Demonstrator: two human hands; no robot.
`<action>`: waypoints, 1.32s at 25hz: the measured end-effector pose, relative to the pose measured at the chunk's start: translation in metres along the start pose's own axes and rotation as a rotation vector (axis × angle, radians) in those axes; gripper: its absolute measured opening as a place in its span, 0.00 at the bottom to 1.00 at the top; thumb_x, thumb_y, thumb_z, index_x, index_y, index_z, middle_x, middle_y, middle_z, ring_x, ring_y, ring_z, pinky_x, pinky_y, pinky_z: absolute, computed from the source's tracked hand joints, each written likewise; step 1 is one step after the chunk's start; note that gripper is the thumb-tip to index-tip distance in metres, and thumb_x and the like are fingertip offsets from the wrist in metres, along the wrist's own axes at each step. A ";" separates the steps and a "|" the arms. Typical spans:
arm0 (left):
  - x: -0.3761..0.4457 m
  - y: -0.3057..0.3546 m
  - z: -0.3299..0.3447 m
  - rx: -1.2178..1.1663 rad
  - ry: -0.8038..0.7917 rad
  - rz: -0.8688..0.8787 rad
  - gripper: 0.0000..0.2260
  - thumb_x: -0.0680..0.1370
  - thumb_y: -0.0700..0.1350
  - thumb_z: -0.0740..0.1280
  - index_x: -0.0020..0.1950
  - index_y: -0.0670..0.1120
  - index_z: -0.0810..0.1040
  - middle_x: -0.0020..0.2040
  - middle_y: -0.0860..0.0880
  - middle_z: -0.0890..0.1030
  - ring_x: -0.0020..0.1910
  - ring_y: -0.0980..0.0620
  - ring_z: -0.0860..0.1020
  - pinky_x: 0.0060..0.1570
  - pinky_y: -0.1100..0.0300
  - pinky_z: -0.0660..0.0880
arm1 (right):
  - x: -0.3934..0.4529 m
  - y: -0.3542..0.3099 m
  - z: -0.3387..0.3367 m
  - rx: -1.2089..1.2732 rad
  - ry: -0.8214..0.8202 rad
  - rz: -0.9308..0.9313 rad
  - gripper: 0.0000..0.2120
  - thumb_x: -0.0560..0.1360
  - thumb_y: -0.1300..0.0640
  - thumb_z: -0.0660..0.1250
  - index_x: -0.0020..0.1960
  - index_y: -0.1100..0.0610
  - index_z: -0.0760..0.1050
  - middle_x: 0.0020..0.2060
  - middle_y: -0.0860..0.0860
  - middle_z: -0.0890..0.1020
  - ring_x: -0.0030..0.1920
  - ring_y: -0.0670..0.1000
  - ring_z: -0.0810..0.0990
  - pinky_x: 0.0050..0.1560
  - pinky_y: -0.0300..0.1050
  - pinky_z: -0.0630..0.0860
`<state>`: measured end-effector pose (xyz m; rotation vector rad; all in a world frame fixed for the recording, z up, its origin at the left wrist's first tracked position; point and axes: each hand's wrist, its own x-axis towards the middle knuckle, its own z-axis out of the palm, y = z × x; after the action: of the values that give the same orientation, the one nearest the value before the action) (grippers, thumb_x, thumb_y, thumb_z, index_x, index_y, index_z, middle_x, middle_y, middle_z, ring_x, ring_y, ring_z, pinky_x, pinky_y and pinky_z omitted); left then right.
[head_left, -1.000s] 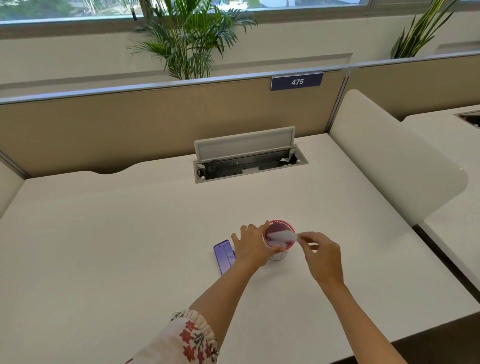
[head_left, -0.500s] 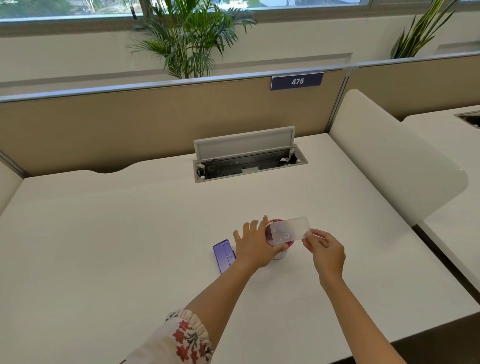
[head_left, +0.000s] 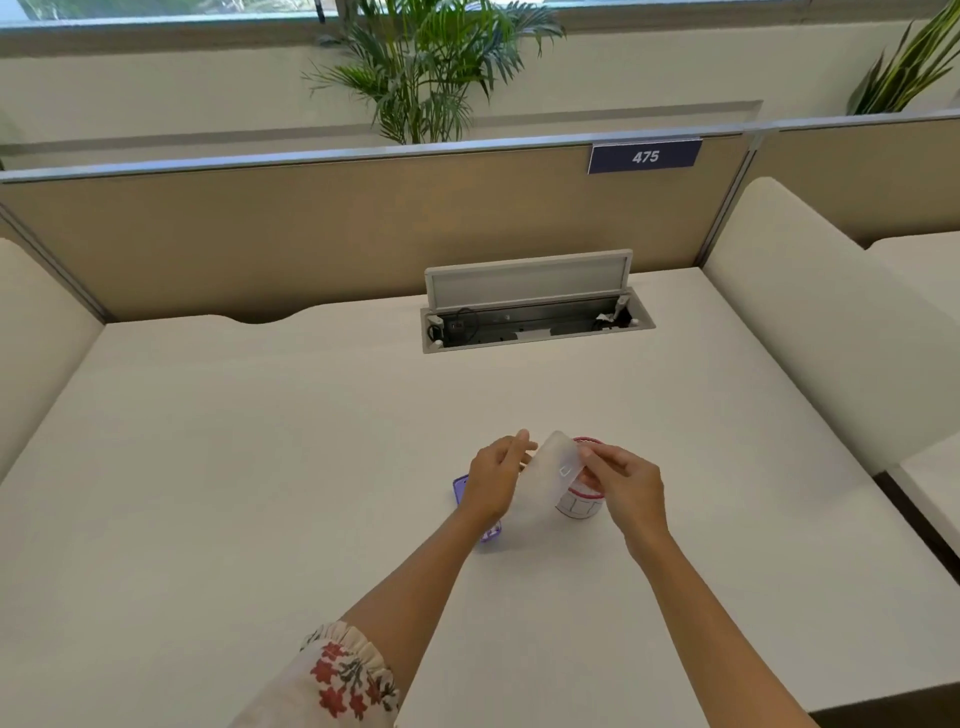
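A clear, frosted phone case (head_left: 558, 475) is held tilted above the white desk (head_left: 260, 467). My right hand (head_left: 626, 488) pinches its right edge. My left hand (head_left: 496, 480) is just left of the case with loosely bent fingers; I cannot tell whether they touch it. Behind the case stands a small white cup with a red rim (head_left: 576, 508), partly hidden by the case and my right hand. A purple phone (head_left: 491, 532) lies flat on the desk under my left hand, with only its two ends showing.
An open cable box (head_left: 535, 325) with a raised lid is sunk into the desk at the back. Beige partitions (head_left: 311, 234) wall the desk behind, and rounded white dividers (head_left: 810, 322) stand at both sides. The desk's front edge is at the lower right.
My right hand has lifted the clear case out of the cup and swung it left and upright. My left hand let go of the cup and came up beside the case.
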<state>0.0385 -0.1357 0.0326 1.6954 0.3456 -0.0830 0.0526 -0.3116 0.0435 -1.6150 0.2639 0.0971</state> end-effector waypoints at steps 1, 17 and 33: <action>0.001 -0.001 -0.008 -0.054 0.008 -0.033 0.20 0.83 0.55 0.60 0.54 0.41 0.84 0.49 0.45 0.84 0.46 0.50 0.81 0.47 0.56 0.77 | 0.000 -0.002 0.010 -0.011 -0.041 0.004 0.04 0.74 0.56 0.74 0.47 0.54 0.86 0.41 0.49 0.88 0.38 0.46 0.86 0.41 0.35 0.79; -0.019 -0.049 -0.110 -0.438 0.266 -0.322 0.04 0.77 0.39 0.58 0.48 0.44 0.71 0.41 0.43 0.86 0.41 0.43 0.82 0.42 0.54 0.76 | -0.006 0.057 0.098 -0.738 -0.361 0.222 0.20 0.74 0.48 0.70 0.62 0.57 0.75 0.55 0.51 0.80 0.58 0.54 0.79 0.50 0.42 0.68; -0.030 -0.074 -0.098 -0.529 0.261 -0.498 0.13 0.75 0.46 0.75 0.51 0.38 0.80 0.47 0.42 0.81 0.33 0.46 0.76 0.33 0.55 0.77 | -0.013 0.051 0.098 -0.522 -0.368 0.155 0.11 0.77 0.57 0.69 0.38 0.59 0.84 0.38 0.55 0.87 0.38 0.52 0.87 0.50 0.52 0.81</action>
<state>-0.0243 -0.0373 -0.0151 1.0680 0.8990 -0.1237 0.0382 -0.2153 -0.0094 -2.0490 0.0776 0.6178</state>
